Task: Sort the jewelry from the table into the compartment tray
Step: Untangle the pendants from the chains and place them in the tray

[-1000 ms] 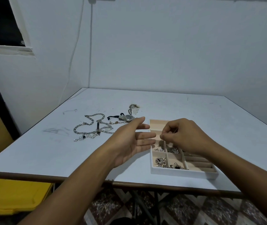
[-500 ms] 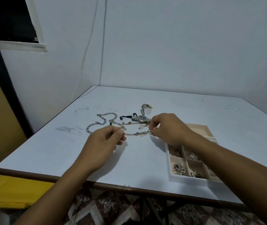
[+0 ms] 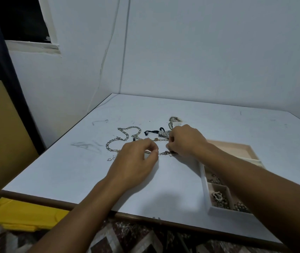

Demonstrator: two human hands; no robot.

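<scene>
Head view, one entry per item.

- Table (image 3: 83, 172): pale top, centre of frame.
- Left hand (image 3: 136, 161): centre; fingers curled, thumb and forefinger pinched together on the thin chain (image 3: 162, 153).
- Right hand (image 3: 185, 141): just right of centre; fingers curled, tips clamped on the same chain's other end.
- Thin chain: on the tabletop, strung between both hands.
- Large-link chain (image 3: 125, 135): looped, left of and beyond the hands.
- Watch (image 3: 163, 133): dark strap, just beyond the right hand.
- Compartment tray (image 3: 226, 213): lower right, partly under the right forearm; small pieces (image 3: 218, 196) in its near cells.
- Yellow bin (image 3: 23, 214): lower left, below the table edge.
</scene>
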